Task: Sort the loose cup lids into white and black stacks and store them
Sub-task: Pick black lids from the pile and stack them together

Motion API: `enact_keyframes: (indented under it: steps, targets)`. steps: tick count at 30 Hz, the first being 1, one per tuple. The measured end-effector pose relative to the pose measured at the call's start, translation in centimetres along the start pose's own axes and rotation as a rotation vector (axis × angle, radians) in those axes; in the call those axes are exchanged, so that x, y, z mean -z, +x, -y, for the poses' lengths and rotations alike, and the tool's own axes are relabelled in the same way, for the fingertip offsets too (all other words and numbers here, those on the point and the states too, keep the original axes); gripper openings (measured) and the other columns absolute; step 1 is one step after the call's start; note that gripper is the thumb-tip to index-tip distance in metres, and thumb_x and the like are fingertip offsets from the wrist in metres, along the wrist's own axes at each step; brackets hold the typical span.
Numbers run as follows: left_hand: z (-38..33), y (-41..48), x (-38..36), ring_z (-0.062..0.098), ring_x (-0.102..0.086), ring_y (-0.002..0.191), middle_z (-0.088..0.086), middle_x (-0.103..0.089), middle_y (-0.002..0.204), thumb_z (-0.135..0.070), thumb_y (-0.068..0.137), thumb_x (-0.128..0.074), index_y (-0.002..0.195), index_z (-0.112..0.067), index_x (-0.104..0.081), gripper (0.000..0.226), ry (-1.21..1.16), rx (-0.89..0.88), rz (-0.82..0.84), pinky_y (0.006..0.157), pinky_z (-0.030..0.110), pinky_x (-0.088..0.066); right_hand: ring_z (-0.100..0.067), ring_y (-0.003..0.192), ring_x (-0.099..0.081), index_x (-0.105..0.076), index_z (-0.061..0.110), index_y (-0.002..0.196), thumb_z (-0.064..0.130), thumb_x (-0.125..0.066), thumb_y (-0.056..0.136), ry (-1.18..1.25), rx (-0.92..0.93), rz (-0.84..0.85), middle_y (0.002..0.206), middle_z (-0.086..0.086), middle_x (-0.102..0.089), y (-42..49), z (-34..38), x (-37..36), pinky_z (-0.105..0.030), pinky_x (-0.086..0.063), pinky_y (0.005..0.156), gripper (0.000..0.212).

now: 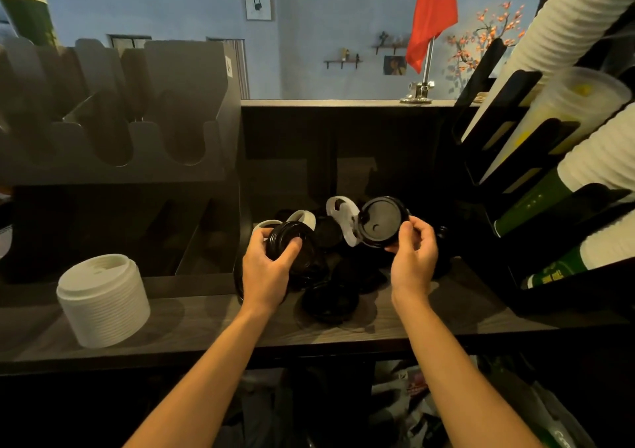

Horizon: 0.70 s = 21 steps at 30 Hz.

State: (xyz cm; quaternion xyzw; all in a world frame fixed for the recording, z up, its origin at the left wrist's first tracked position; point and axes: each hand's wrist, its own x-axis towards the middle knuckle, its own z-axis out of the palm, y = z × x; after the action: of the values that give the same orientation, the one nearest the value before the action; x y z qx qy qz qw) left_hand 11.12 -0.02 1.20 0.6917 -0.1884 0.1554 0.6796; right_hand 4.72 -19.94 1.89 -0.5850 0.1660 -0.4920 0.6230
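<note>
Both forearms reach forward over the dark counter. The left hand curls around a stack of black lids. The right hand pinches one black lid, tilted up. A white lid stack stands near left.

One camera, worn on the head, looks forward and down. The counter lies near, the wall far.
</note>
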Motion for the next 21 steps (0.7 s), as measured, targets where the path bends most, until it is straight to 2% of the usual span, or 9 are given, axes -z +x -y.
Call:
enact_keyframes:
  steps: [4, 6, 10, 13, 16, 21]
  targets:
    - [0.0, -0.1, -0.1, 0.009, -0.07, 0.098, -0.005, -0.071, 0.104, -0.022, 0.09, -0.077, 0.111, -0.023, -0.058, 0.028, 0.008, -0.007, 0.016, 0.086, 0.033, -0.061, 0.003, 0.08, -0.061, -0.054, 0.023, 0.116, 0.027, -0.047, 0.105, -0.267, 0.183, 0.047, 0.095, 0.015, -0.06, -0.4, -0.5, 2.7, -0.021, -0.052, 0.067, 0.013]
    - [-0.2, -0.2, -0.2, 0.007, -0.069, 0.098, -0.006, -0.07, 0.104, -0.021, 0.09, -0.077, 0.113, -0.02, -0.058, 0.03, 0.021, -0.023, 0.018, 0.086, 0.031, -0.06, 0.0, 0.078, -0.061, -0.056, 0.02, 0.116, 0.028, -0.049, 0.105, -0.434, 0.261, 0.087, 0.091, 0.014, -0.061, -0.4, -0.9, 3.5, -0.027, -0.053, 0.065, 0.015]
    - [-0.4, -0.6, 0.0, 0.004, -0.069, 0.098, -0.006, -0.069, 0.107, -0.021, 0.09, -0.078, 0.115, -0.02, -0.058, 0.032, 0.025, -0.049, 0.036, 0.087, 0.031, -0.06, -0.014, 0.098, -0.062, -0.061, 0.021, 0.117, 0.027, -0.054, 0.101, -0.761, 0.366, 0.214, 0.108, 0.003, -0.066, -0.3, -1.7, 3.9, -0.031, -0.053, 0.075, 0.018]
    - [-0.9, -0.7, 0.1, 0.004, -0.069, 0.096, -0.005, -0.07, 0.105, -0.021, 0.089, -0.078, 0.113, -0.02, -0.059, 0.031, -0.008, -0.047, -0.004, 0.087, 0.032, -0.06, -0.02, 0.112, -0.057, -0.062, 0.018, 0.124, 0.018, -0.062, 0.096, -0.843, 0.386, 0.286, 0.12, -0.001, -0.064, -0.3, -1.7, 3.9, -0.036, -0.052, 0.086, 0.028]
    - [-1.5, -0.7, 0.5, 0.004, -0.07, 0.094, -0.004, -0.07, 0.104, -0.022, 0.09, -0.078, 0.115, -0.018, -0.059, 0.032, -0.03, -0.059, -0.025, 0.084, 0.029, -0.059, -0.021, 0.116, -0.054, -0.062, 0.018, 0.126, 0.013, -0.062, 0.092, -0.908, 0.45, 0.387, 0.124, 0.0, -0.062, -0.6, -1.6, 3.8, -0.037, -0.048, 0.095, 0.034]
    - [-1.5, -1.1, 1.5, 0.011, -0.07, 0.096, -0.001, -0.069, 0.105, -0.02, 0.09, -0.078, 0.113, -0.018, -0.059, 0.029, -0.033, -0.063, -0.066, 0.077, 0.018, -0.058, -0.021, 0.12, -0.051, -0.057, 0.02, 0.133, 0.018, -0.059, 0.095, -0.946, 0.433, 0.43, 0.129, 0.0, -0.059, -0.9, -1.6, 3.6, -0.037, -0.046, 0.098, 0.038]
